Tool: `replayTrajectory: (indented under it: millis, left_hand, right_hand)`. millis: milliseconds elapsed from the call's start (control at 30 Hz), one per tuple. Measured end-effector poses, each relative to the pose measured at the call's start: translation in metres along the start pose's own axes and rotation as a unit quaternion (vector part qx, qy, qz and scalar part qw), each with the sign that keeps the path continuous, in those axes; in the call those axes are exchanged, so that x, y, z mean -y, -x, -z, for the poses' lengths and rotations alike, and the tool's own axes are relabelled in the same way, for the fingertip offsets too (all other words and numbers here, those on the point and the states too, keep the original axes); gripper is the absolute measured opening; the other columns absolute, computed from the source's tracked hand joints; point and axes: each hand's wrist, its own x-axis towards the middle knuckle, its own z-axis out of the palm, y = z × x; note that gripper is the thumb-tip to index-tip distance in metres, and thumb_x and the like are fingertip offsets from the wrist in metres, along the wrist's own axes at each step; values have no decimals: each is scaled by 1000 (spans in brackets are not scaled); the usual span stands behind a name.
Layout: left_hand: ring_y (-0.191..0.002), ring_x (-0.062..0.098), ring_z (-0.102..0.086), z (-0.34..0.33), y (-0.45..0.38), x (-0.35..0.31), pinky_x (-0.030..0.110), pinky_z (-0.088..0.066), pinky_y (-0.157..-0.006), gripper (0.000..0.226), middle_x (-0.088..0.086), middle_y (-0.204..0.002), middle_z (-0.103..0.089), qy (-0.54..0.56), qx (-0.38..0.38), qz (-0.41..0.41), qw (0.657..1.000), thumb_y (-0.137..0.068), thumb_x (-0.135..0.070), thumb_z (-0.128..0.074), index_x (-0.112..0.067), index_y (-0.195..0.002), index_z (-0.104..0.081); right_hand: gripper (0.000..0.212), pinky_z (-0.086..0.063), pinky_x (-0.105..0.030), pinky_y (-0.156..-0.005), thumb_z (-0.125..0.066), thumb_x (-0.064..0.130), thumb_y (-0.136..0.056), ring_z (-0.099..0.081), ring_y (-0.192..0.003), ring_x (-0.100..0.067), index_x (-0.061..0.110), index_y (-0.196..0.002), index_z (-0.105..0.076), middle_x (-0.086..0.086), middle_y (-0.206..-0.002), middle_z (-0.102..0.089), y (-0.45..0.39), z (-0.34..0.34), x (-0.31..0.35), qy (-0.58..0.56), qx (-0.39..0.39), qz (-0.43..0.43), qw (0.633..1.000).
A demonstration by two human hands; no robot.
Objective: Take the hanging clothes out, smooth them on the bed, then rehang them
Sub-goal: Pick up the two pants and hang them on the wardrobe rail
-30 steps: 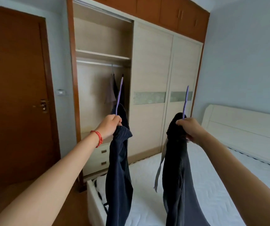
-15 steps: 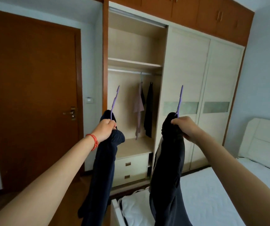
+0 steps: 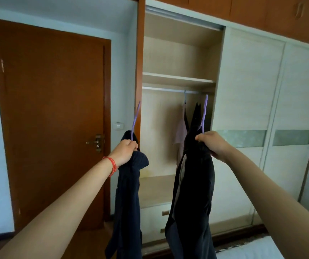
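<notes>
Now, left hand: I see my left hand (image 3: 126,149) gripping a purple hanger (image 3: 135,118) with a navy garment (image 3: 129,193) hanging from it.
Right hand: my right hand (image 3: 212,144) is curled round a second purple hanger (image 3: 204,113) bearing a black garment (image 3: 193,193).
Wardrobe: the open wardrobe (image 3: 179,53) stands ahead; on its rail (image 3: 161,89) hang a pale top (image 3: 180,131) and a dark piece (image 3: 195,116).
Bed: a white bed corner (image 3: 247,249) shows at lower right.
Door: a brown door (image 3: 49,109) is left of the wardrobe.

Pale blue wall (image 3: 123,75) with a closed brown door (image 3: 53,109) at left. Open wardrobe bay (image 3: 178,58) beside white sliding panels (image 3: 250,86); brown upper cabinets (image 3: 262,8).
</notes>
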Motion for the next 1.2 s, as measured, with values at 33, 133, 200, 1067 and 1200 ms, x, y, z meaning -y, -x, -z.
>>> replayTrajectory:
  millis: [33, 133, 200, 1067, 1200]
  left_hand:
    - [-75, 21, -47, -1, -15, 4, 29, -33, -77, 37, 7, -75, -52, 2, 1, -4, 1000, -96, -17, -31, -16, -64, -48]
    - [-73, 20, -46, -6, -62, 17, 30, -34, -70, 32, 7, -77, -51, 9, 13, -21, 1000, -96, -16, -32, -9, -71, -50]
    - [-74, 20, -43, -11, -96, 26, 29, -31, -63, 26, 12, -79, -47, 20, 25, -31, 999, -94, -16, -34, -8, -75, -50]
    - [-55, 17, -34, -108, -478, 107, 30, -26, -54, 37, 3, -59, -38, 104, 116, -95, 983, -92, -14, -36, -16, -55, -40]
    - [-53, 18, -34, -119, -521, 116, 30, -25, -53, 40, 3, -56, -37, 119, 99, -88, 984, -93, -12, -36, -16, -54, -40]
  right_hand:
    - [6, -37, -31, -59, -48, 4, -87, -46, -71, -29, 3, -84, -54, -15, -75, -45, -14, -4, -2, 3, -1, -2, 1000]
    - [5, -34, -30, -57, -48, 5, -87, -43, -65, -27, 6, -85, -53, -13, -73, -43, -58, -13, -9, 3, -4, 1, 1000]
    - [7, -33, -30, -56, -50, 5, -87, -43, -62, -27, 5, -81, -53, -13, -69, -43, -86, -20, -13, 2, -14, 2, 1000]
    - [24, -29, -29, -54, -51, 8, -87, -38, -55, -21, 8, -64, -53, -8, -59, -42, -437, -67, -72, 67, -53, 5, 996]
    - [16, -30, -29, -55, -52, 8, -86, -40, -56, -22, 6, -71, -55, -9, -60, -43, -486, -65, -77, 64, -58, 15, 996]
